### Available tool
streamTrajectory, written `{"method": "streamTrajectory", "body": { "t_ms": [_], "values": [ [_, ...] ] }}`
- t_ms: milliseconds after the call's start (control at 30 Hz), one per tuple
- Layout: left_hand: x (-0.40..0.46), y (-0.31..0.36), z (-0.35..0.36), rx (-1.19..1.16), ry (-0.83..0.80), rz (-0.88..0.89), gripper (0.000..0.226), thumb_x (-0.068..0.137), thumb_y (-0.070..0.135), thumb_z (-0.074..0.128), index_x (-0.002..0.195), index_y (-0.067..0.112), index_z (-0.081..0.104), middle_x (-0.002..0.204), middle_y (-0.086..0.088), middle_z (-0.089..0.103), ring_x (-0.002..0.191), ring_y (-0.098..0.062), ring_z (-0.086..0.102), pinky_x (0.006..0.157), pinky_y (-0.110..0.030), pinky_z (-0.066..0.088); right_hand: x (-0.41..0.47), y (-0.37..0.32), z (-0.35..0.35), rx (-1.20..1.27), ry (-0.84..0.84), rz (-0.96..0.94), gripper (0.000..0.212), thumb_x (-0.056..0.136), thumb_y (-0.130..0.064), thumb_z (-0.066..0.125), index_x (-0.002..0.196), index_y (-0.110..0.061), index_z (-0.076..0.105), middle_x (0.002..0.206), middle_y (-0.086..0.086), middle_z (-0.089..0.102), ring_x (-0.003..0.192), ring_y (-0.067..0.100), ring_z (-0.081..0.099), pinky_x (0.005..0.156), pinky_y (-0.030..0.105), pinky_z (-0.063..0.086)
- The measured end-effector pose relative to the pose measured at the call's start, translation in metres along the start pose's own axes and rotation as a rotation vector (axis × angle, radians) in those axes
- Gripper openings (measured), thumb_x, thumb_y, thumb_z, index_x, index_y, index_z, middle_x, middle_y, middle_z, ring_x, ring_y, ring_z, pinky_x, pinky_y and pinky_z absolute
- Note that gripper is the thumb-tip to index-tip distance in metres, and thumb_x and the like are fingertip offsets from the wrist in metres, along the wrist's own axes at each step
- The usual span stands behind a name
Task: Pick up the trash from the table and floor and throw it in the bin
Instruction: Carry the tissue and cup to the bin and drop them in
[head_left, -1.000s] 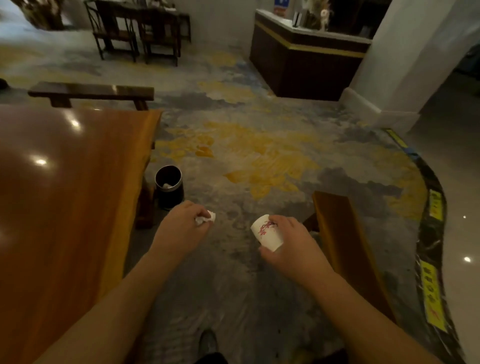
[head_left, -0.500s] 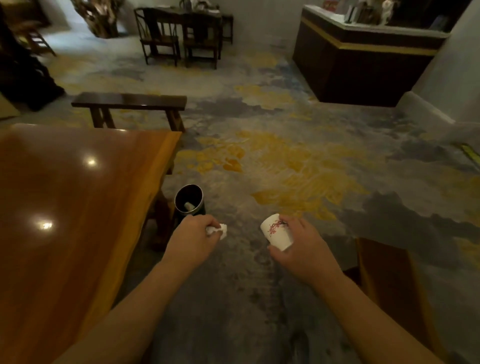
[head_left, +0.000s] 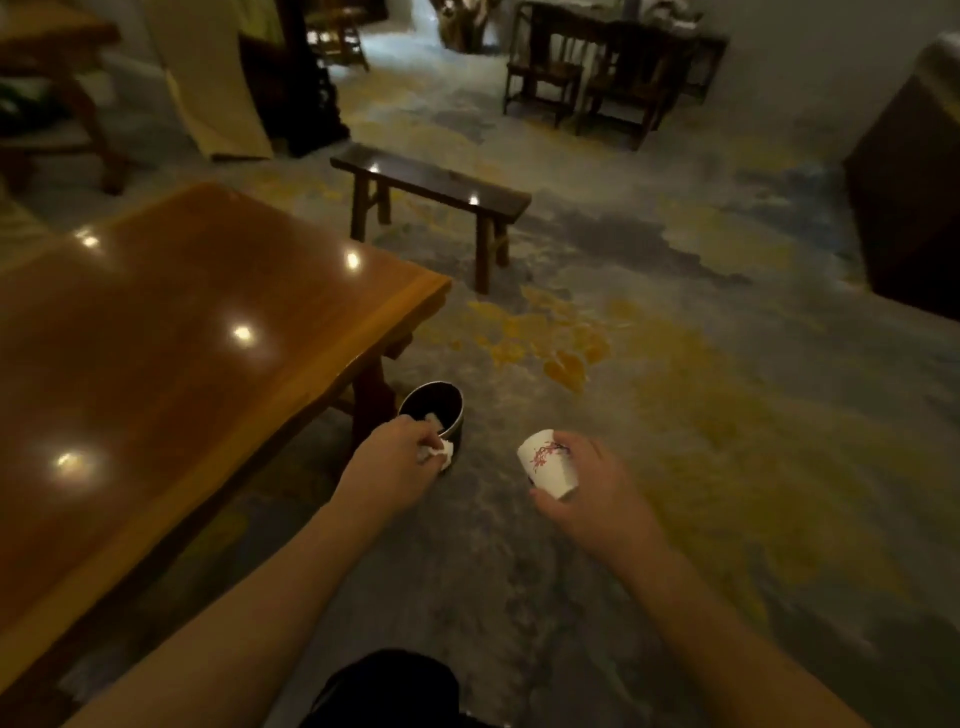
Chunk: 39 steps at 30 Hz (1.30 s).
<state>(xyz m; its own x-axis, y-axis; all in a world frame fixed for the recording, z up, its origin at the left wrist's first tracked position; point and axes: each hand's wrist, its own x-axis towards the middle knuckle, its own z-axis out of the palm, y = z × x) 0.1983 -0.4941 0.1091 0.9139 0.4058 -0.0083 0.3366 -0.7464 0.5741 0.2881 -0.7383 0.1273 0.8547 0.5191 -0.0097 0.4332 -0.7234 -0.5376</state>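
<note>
A small dark round bin (head_left: 435, 402) stands on the carpet by the wooden table's (head_left: 171, 338) near leg, with a white scrap lying inside it. My left hand (head_left: 392, 457) is closed around a crumpled white tissue (head_left: 441, 449) right at the bin's front rim. To the right of the bin, my right hand (head_left: 592, 486) grips a white paper cup (head_left: 545, 464) printed with a red blossom sprig, tilted on its side with its mouth toward the upper left.
A dark wooden bench (head_left: 431, 187) stands beyond the table's corner. Chairs and a dark table (head_left: 613, 78) sit at the back, and a dark counter (head_left: 909, 208) fills the right edge. The patterned grey and yellow carpet spreads between them.
The view has swung left and come closer to the bin. My left hand with the tissue has reached the bin's rim; the right hand still carries the cup alongside.
</note>
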Motion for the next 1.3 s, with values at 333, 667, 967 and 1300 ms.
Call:
{"method": "streamTrajectory", "body": {
  "t_ms": [333, 667, 967, 1300],
  "values": [
    [0.131, -0.032, 0.048, -0.121, -0.003, -0.354, 0.007, 0.088, 0.033, 0.068, 0.089, 0.037, 0.062, 0.093, 0.011, 0.062, 0.083, -0.007, 0.059, 0.06, -0.021, 0.04, 0.197, 0.044, 0.034, -0.078, -0.265, -0.14, 0.072, 0.075, -0.051, 0.072, 0.138, -0.027, 0.045, 0.128, -0.002, 0.051, 0.113, 0.021, 0.05, 0.088, 0.043, 0.05],
    [0.301, -0.108, 0.124, -0.353, -0.108, -0.663, 0.014, 0.089, 0.033, 0.067, 0.1, 0.024, 0.068, 0.098, 0.003, 0.067, 0.087, -0.012, 0.061, 0.064, -0.027, 0.045, 0.384, 0.079, 0.133, -0.132, -0.519, -0.051, 0.072, 0.073, -0.045, 0.076, 0.136, -0.021, 0.05, 0.128, 0.003, 0.052, 0.11, 0.022, 0.051, 0.087, 0.032, 0.044],
    [0.386, -0.193, 0.24, -0.41, -0.195, -1.064, 0.014, 0.088, 0.029, 0.066, 0.097, 0.02, 0.068, 0.117, -0.007, 0.067, 0.109, -0.026, 0.061, 0.086, -0.033, 0.048, 0.497, 0.138, 0.272, -0.09, -0.711, 0.061, 0.071, 0.076, -0.04, 0.08, 0.136, -0.016, 0.05, 0.131, 0.01, 0.055, 0.113, 0.028, 0.057, 0.088, 0.035, 0.048],
    [0.442, -0.297, 0.374, -0.734, 0.002, -1.546, 0.047, 0.089, 0.026, 0.069, 0.128, 0.002, 0.061, 0.125, -0.02, 0.064, 0.112, -0.033, 0.063, 0.098, -0.044, 0.051, 0.589, 0.214, 0.445, 0.016, -0.855, 0.142, 0.062, 0.075, -0.043, 0.081, 0.126, -0.018, 0.057, 0.116, 0.006, 0.063, 0.095, 0.023, 0.062, 0.074, 0.038, 0.055]
  ]
}}
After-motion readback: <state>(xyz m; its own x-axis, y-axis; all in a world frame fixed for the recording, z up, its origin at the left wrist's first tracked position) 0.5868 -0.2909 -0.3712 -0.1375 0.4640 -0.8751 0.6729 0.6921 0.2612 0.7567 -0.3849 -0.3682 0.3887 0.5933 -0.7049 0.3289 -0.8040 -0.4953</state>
